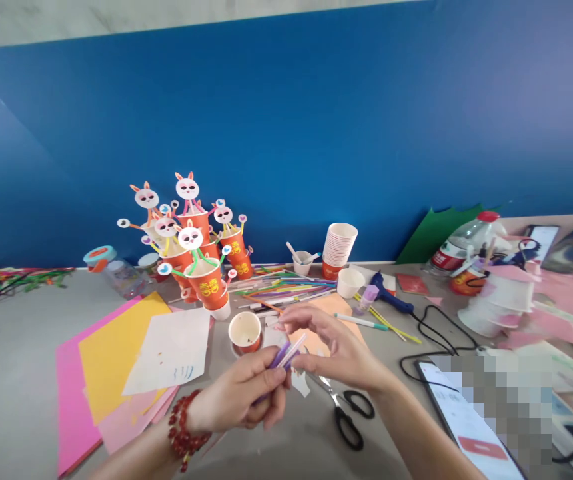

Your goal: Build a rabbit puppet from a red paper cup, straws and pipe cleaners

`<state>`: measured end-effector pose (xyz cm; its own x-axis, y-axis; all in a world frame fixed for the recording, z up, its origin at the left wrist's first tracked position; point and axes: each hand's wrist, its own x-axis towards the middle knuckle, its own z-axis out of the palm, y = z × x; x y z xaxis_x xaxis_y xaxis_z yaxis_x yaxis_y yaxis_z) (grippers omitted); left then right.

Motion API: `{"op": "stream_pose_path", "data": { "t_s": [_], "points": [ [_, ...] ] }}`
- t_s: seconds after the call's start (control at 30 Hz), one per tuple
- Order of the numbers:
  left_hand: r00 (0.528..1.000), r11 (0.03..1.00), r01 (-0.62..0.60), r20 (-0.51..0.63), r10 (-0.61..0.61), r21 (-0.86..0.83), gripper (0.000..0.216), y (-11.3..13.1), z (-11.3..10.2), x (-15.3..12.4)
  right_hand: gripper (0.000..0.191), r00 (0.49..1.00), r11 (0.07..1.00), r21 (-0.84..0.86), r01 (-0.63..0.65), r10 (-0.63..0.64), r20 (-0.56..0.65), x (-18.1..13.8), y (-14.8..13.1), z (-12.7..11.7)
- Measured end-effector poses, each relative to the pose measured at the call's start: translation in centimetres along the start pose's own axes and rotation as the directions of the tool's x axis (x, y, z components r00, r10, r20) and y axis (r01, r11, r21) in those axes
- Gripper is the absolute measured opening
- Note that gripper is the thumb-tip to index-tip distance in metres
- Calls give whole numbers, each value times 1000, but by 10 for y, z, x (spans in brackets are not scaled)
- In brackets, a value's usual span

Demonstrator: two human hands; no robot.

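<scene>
My left hand [244, 390] is closed around a purple piece [281, 355] with a thin white stick [292, 348] along it; their exact kind is hard to make out. Beside it, my right hand [339, 347] is open, thumb and fingers apart, with its thumb tip close to the purple piece. Just behind my left hand stands a red paper cup [245, 331], its mouth facing up. Scissors [339, 403] with black handles lie below my right hand, and white paper scraps [299, 381] lie beneath both hands.
Rabbit-faced cup figures [209, 280] stand at the back left, with coloured paper sheets [166, 350] in front. Behind the hands are coloured sticks [286, 290], stacked cups [340, 243] and a blue glue gun [391, 297] with a cable. A phone [459, 413] lies at right.
</scene>
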<state>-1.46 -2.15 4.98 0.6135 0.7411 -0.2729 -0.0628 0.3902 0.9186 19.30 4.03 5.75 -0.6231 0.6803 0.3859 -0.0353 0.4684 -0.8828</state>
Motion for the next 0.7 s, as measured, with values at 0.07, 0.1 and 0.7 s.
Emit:
{"op": "stream_pose_path", "data": {
  "t_s": [0.07, 0.1, 0.7],
  "points": [
    [999, 1000, 21, 29, -21, 10, 38, 2, -2, -1, 35, 994, 993, 98, 63, -71, 82, 5, 1, -4],
    [999, 1000, 24, 44, -25, 14, 38, 3, -2, -1, 32, 988, 990, 123, 74, -89, 124, 8, 0, -5],
    [988, 885, -67, -91, 122, 461, 28, 8, 2, -6, 17, 990, 996, -11, -89, 90, 109, 8, -9, 1]
  ]
}}
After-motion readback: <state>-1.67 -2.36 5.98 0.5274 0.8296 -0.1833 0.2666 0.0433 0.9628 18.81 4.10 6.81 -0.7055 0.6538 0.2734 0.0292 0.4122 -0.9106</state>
